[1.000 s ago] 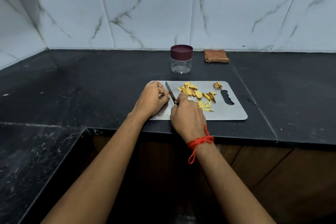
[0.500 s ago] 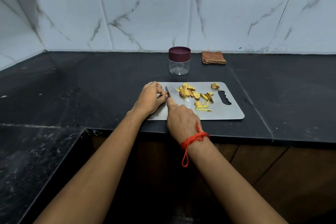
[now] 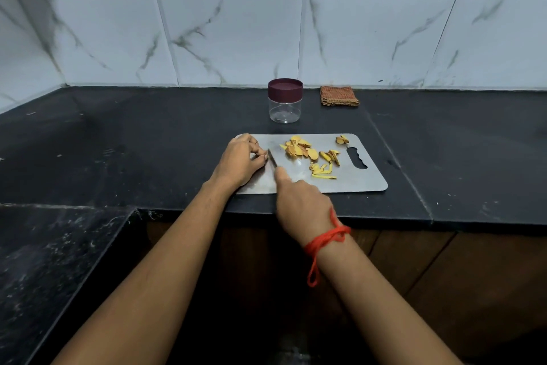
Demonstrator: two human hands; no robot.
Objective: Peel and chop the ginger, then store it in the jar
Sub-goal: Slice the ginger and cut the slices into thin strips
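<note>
head view: a steel cutting board (image 3: 364, 181) lies near the front edge of the black bench (image 3: 148, 142), close enough for both arms to work over it. the left hand (image 3: 239, 162) sits at the board's 9 o'clock end with its fingers curled under, knuckles toward the blade, likely to keep the tips clear. whether it pins a last bit of ginger i cannot tell, as the fingers hide whatever is beneath. the right hand (image 3: 302, 204), at the board's 6 o'clock edge, is clamped on the knife (image 3: 271, 158), forefinger laid along the top to steady it, the blade just beside the left fingertips. the ginger slices (image 3: 299, 150) are heaped toward 12 o'clock and thin strips (image 3: 322, 173) lie near the middle, out of the cutting spot. the jar (image 3: 285, 101) stands beyond the board at 12 o'clock, lid on and nothing inside, so storing is not yet begun. a folded cloth (image 3: 339, 96) lies at its 3 o'clock.
</note>
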